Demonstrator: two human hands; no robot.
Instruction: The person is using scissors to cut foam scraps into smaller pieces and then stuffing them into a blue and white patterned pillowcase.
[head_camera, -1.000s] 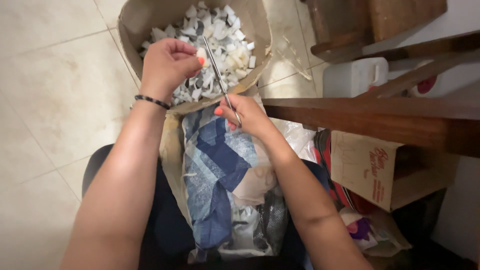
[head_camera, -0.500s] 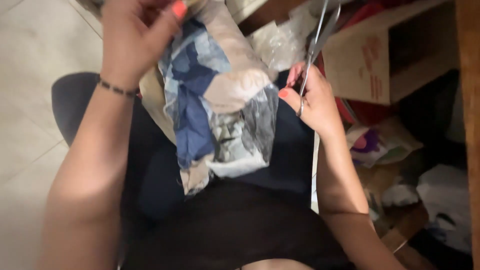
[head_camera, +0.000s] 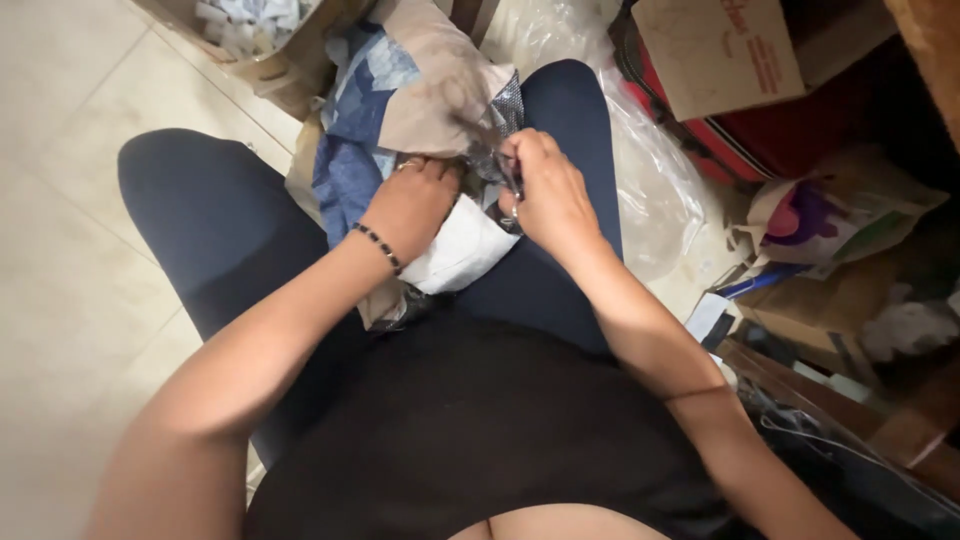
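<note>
A pile of fabric scraps (head_camera: 385, 125) in blue, beige and grey lies across my lap. My left hand (head_camera: 410, 205), with a dark bead bracelet at the wrist, presses down on the pile and grips the cloth near a white piece (head_camera: 455, 255). My right hand (head_camera: 545, 190) is closed around scissors (head_camera: 508, 172), whose metal shows between the fingers and the grey patterned cloth. The blades are mostly hidden by the fabric and the hand.
A cardboard box (head_camera: 265, 45) holding small white cut pieces stands on the tiled floor ahead. Crumpled clear plastic (head_camera: 650, 190) lies to the right of my leg. Further right are a cardboard sheet (head_camera: 715, 50), a red bag (head_camera: 735, 145) and mixed clutter under wooden furniture.
My view has tilted down toward my lap. Both hands have come down from the box and raised position onto the fabric pile, the right still with the scissors.
</note>
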